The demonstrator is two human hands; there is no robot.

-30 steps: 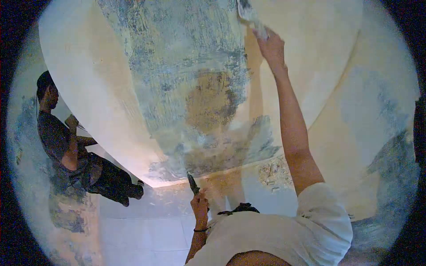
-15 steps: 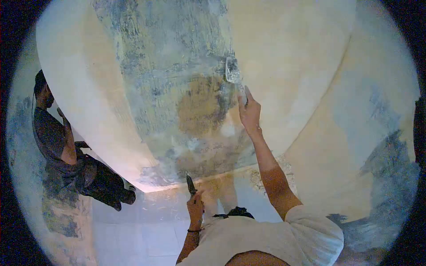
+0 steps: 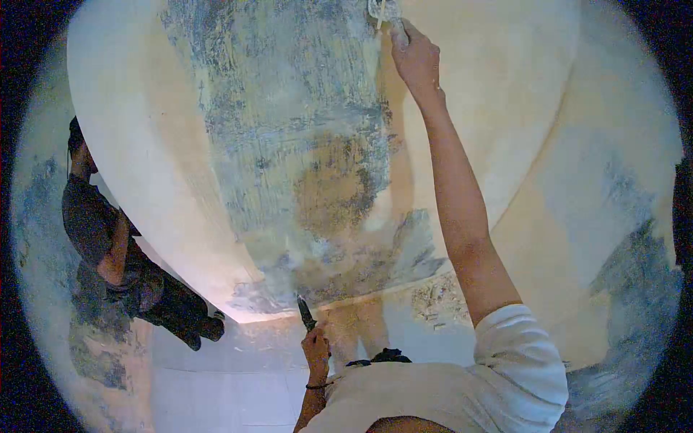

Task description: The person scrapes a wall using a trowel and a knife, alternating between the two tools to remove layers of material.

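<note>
High on the wall (image 3: 476, 108), my right hand (image 3: 419, 61) is closed round the handle of a putty knife (image 3: 384, 10). Its broad, white-smeared blade lies at the right edge of a rough grey-blue patch (image 3: 289, 79), cut off by the top of the view. Low in front of my body, my left hand (image 3: 315, 353) grips a dark, narrow scraper (image 3: 306, 313) that points upward. A dark band circles that wrist.
At the left, a person (image 3: 108, 238) in dark clothes stands partly behind the wall's curved edge. Pale crumbled debris (image 3: 439, 302) lies along the wall's foot on the light floor (image 3: 209, 390). Another patchy wall (image 3: 613, 216) rises at the right.
My right hand has moved up the wall with the putty knife, the arm now stretched further. My left hand has dropped slightly, still holding the scraper.
</note>
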